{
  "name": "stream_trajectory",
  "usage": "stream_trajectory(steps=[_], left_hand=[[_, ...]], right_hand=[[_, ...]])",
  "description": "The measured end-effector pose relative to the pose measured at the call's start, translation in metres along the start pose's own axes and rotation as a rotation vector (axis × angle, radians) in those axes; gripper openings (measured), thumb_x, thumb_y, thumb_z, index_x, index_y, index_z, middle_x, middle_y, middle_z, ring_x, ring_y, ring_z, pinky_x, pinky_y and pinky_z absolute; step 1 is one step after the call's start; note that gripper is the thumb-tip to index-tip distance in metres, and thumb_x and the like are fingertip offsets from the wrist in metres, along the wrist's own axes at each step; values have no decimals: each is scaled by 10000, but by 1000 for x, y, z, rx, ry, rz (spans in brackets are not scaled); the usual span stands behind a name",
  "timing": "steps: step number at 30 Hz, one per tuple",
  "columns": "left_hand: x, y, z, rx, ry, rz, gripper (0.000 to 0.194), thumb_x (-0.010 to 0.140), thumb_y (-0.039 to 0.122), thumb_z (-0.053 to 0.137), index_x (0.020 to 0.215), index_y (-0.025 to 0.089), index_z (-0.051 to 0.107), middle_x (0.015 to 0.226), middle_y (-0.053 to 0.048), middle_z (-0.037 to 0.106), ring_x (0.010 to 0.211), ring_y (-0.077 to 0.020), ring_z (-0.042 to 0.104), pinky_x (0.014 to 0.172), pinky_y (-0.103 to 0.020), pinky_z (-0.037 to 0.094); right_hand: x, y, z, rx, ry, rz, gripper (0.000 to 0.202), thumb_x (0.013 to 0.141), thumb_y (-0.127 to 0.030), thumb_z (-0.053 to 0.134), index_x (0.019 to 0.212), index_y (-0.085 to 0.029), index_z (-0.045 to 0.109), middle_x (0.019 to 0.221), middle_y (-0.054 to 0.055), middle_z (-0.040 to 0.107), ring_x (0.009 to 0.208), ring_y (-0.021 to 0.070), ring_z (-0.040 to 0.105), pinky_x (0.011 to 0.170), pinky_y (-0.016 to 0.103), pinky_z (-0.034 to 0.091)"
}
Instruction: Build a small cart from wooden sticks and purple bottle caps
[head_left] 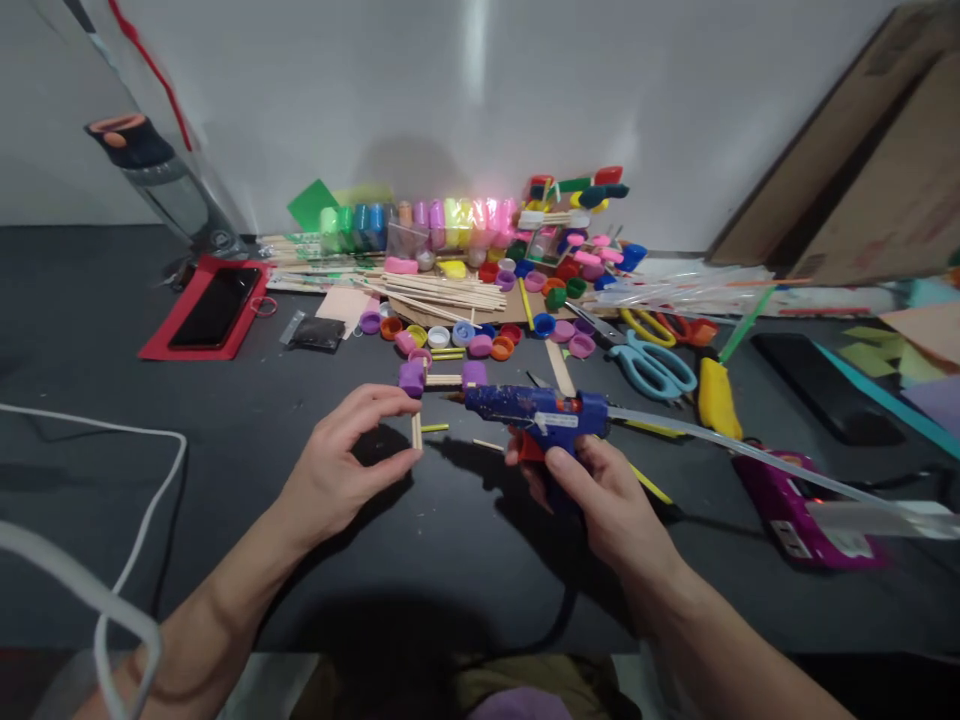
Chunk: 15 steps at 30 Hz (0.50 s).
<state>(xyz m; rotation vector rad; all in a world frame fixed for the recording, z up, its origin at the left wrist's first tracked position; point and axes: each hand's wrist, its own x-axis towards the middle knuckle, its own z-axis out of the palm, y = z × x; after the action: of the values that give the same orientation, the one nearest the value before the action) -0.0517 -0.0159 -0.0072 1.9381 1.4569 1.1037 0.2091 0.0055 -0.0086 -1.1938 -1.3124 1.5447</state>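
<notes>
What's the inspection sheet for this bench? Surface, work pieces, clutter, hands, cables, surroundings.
Surface: dark tabletop, items crowded along the back.
Work pieces: blue glue gun, clear glue stick trailing from its rear; short wooden sticks.
Clutter: colored bottle caps, light-blue scissors, loose skewers.
Hands: left hand pinches the short wooden sticks; right hand grips the glue gun, nozzle pointed toward the left hand.
Cables: white cable at left.
Surroundings: pale wall behind; cardboard at right.
</notes>
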Motion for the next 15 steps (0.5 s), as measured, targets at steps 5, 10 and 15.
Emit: stream_trajectory(steps=[5, 10, 15], left_hand=[[-1, 6, -3, 93, 49, 69, 281, 867, 193, 684, 1141, 211, 626, 1128, -69, 666, 1073, -198, 625, 938, -327, 497], [-3, 9, -3, 193, 84, 126, 340, 832, 158, 715, 1146, 217, 599, 1094, -44, 671, 1049, -199, 630, 948, -343, 498], [-6, 8, -4, 226, 63, 134, 426, 822, 235, 746, 1204, 246, 559, 1111, -41, 655, 1071, -224, 610, 967, -372, 482]], right_hand=[[-8, 0, 1, -120, -32, 41, 450, 813, -646, 670, 845, -209, 774, 736, 69, 699, 634, 194, 591, 550, 297, 478], [-12, -2, 1, -167, -65, -15, 441, 811, -665, 660, 869, -249, 796, 849, 95, 759, 784, 257, 674, 600, 320, 523], [-13, -1, 1, -173, -66, -75, 310, 863, -599, 648, 920, -331, 794, 909, 63, 777, 812, 242, 687, 635, 318, 530]])
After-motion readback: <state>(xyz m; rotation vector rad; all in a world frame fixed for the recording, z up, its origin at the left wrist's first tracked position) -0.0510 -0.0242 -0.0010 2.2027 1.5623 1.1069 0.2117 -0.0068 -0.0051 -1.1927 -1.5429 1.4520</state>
